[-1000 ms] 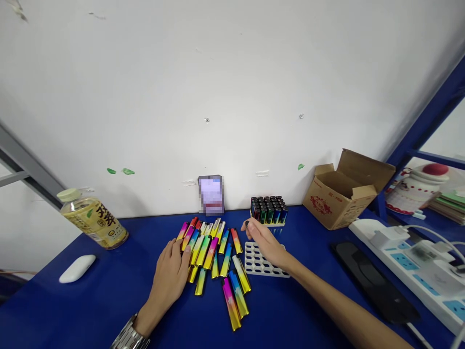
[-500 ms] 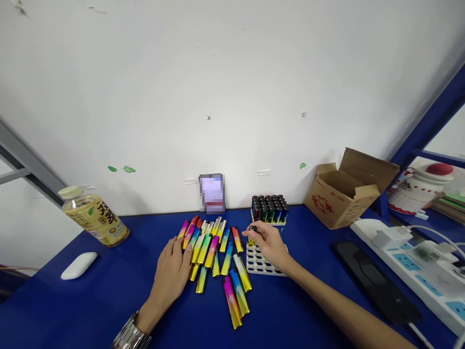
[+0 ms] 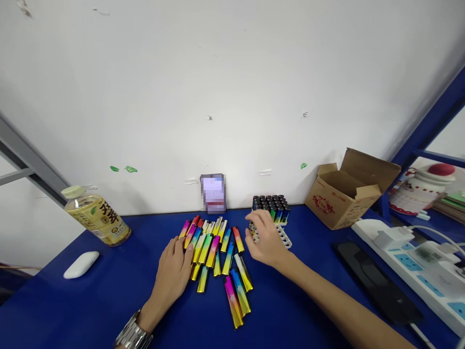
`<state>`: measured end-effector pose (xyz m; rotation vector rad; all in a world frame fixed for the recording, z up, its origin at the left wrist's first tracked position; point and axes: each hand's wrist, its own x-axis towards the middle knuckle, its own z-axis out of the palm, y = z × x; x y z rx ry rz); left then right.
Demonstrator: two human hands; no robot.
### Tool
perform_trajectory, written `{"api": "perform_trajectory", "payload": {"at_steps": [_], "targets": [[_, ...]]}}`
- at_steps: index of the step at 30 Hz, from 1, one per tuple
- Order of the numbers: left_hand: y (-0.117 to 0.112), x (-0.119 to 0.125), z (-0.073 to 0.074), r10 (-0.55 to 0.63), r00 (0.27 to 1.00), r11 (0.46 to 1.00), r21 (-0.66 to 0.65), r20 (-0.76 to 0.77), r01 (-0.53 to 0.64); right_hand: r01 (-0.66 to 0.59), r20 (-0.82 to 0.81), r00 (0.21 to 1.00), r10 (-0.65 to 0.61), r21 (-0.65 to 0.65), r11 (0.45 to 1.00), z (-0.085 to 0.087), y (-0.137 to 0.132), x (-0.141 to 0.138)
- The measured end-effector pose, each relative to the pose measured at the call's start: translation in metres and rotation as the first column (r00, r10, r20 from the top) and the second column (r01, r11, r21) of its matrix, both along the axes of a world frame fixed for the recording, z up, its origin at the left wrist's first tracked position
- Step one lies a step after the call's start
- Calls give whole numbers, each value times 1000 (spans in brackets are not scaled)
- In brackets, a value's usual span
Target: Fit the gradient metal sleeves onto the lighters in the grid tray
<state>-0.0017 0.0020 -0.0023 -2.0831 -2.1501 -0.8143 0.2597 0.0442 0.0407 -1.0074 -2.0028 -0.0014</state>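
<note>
Head view: R hand (image 3: 267, 238) curled over white plastic lighter tray (image 3: 283, 237), contents of grip can't tell; L hand (image 3: 171, 271) lying open on rainbow-gradient metallic lighters (image 3: 205, 248).

You face white painted wall (image 3: 232, 97), scuffed, small screw holes, green marks (image 3: 123, 169) low down. Blue tabletop (image 3: 65, 305) runs along its foot. Grey metal frame (image 3: 29, 167) slants in at your left, pale wall beyond. Blue metal frame (image 3: 428, 121) rises at your right, lower blue shelf (image 3: 407, 225) behind it, holding white jar (image 3: 414, 191) with red lid, stacked notebooks (image 3: 448, 206). Light even, soft, shadows faint.
</note>
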Motion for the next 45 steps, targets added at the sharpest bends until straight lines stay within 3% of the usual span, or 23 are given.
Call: {"api": "perform_trajectory", "payload": {"at_steps": [3,6,15,21,24,26,28,30,33,37,40,45], "targets": [[0,0,0,-6,1000,1000,-9,3,6,116,370,923,-108,1,993,7,-11,-19],[0,-1,-1,-14,1000,1000,3,8,14,250,554,816,-166,-79,965,10,-13,-37],[0,-1,-1,-4,1000,1000,-12,20,4,362,670,722,-172,-154,919,12,-10,-52],[0,-2,-2,-4,1000,1000,-6,12,4,368,632,750,-195,-154,917,8,-12,-52],[0,-1,-2,-1,1000,1000,-12,9,1,343,549,810,-206,-160,926,9,-11,-47],[0,-1,-2,-1,1000,1000,-17,8,1,250,431,891,-143,-201,947,10,-10,-41],[0,-1,-1,-4,1000,1000,-23,5,4,112,219,974,-55,-259,959,11,-9,-32],[0,-1,-1,-6,1000,1000,-24,4,6,-35,-47,999,22,-296,955,11,-8,-23],[0,-1,-1,-4,1000,1000,-18,6,4,-263,-410,905,113,-332,906,8,-3,-9],[0,-1,-1,-2,1000,1000,-23,10,2,-451,-775,631,30,-336,827,2,4,3],[0,-1,0,-14,1000,999,-29,9,14,-518,-877,479,-43,-322,792,-3,9,11],[-1,-2,0,-13,1000,1000,-9,6,13,-566,-887,442,-131,-389,727,-12,16,19]]}}
